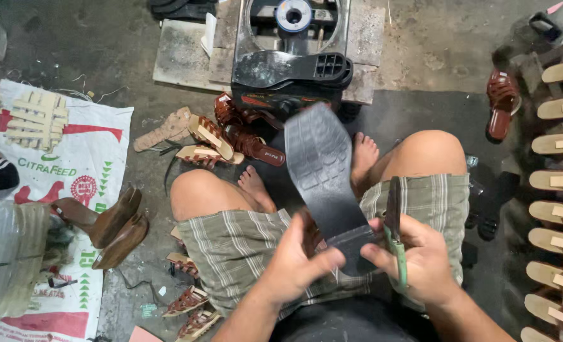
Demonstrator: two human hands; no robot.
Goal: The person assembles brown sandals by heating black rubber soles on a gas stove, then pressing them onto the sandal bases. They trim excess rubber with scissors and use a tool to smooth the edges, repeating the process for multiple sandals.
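I sit on the floor in striped shorts, holding a black rubber shoe sole tread side up above my lap. My left hand grips its near end from the left. My right hand pinches the same end with the thumb. The right hand also holds a green-handled tool that stands upright; its blade is dark and blurred. Behind the sole's near end a brown strap piece partly shows.
A metal shoe stand with a black last sits on a stone slab ahead. Brown strappy sandals lie by my knee. Tan insoles are lined up at right. A printed sack with brown wedge heels lies at left.
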